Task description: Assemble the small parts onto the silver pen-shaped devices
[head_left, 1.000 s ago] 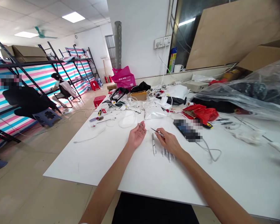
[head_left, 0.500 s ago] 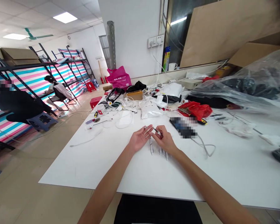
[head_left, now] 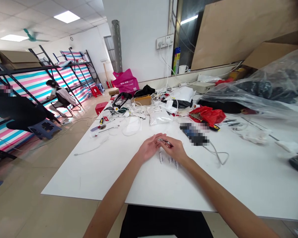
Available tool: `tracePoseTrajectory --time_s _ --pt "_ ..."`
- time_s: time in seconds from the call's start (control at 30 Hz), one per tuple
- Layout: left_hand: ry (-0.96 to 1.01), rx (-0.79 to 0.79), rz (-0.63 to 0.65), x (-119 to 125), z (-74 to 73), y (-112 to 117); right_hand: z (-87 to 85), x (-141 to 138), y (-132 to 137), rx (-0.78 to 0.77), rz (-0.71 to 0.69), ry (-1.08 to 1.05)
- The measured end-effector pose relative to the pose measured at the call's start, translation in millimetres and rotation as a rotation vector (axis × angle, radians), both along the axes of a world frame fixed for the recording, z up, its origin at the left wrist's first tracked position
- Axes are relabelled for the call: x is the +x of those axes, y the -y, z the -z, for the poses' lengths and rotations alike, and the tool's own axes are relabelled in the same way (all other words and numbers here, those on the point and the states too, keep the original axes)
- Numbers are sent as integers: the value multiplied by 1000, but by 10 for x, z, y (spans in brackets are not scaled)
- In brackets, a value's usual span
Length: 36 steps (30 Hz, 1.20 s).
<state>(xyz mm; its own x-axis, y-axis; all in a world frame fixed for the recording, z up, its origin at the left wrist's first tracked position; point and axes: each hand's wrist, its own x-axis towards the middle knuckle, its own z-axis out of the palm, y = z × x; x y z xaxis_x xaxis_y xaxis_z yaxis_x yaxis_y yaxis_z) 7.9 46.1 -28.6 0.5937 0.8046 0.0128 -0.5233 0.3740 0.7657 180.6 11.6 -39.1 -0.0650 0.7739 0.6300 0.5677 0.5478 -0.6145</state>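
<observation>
The right hand [head_left: 175,152] pinches a slim pen-shaped tool [head_left: 165,142] close against the half-curled left hand [head_left: 148,148] (whether the left holds anything is hidden), just above thin silver pieces [head_left: 160,156] on the white counter [head_left: 89,175]; a fumble could scatter them.

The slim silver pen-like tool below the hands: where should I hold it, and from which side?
Probably pinch the pen-like tool at its lower half, from the near side. It lies flat on the white table, pointing toward you, and its far end sits between the left hand and right hand.
</observation>
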Motion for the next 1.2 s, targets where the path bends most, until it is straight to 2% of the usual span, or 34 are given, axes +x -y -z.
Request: tracePoseTrajectory --time_s 0.3,0.87,1.2 --pt "-1 15 -4 -28 -108 32 34 -32 8 11 -18 62" --pt "16 40 7 -12 -49 11 60 -5 -9 25 -23 57" --pt "25 36 7 -33 0 -23 109 -9 -18 106 -36 45"
